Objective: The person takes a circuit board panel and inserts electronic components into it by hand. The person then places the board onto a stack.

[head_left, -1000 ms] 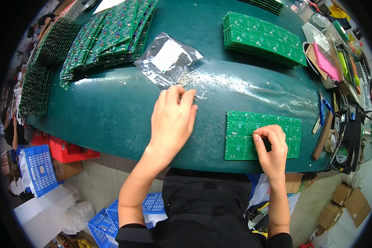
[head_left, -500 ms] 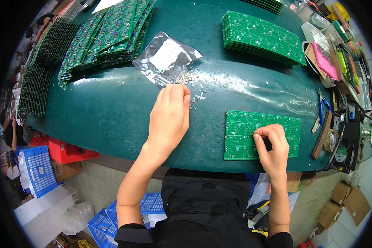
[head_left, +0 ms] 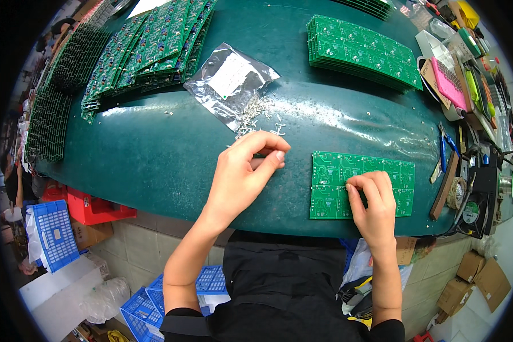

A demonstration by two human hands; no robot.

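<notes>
A green circuit board panel (head_left: 382, 174) lies near the front edge of the dark green table (head_left: 154, 165). My right hand (head_left: 373, 205) rests on the panel's lower middle, its fingertips pinched together on the board; what they hold is too small to tell. My left hand (head_left: 245, 171) hovers left of the panel with thumb and fingers pinched together. A scatter of small silver parts (head_left: 256, 111) lies just beyond it, spilling from a clear silvery bag (head_left: 228, 80).
Stacks of green boards lie at the far right (head_left: 362, 51) and far left (head_left: 148, 45), with dark boards (head_left: 51, 114) along the left edge. Tools, blue-handled pliers (head_left: 443, 151) and trays crowd the right side. Blue crates (head_left: 54, 233) and a red box (head_left: 94, 208) stand below.
My left hand has drawn back from the scatter of silver parts toward me, its fingers closing into a pinch. My right hand has stayed on the panel.
</notes>
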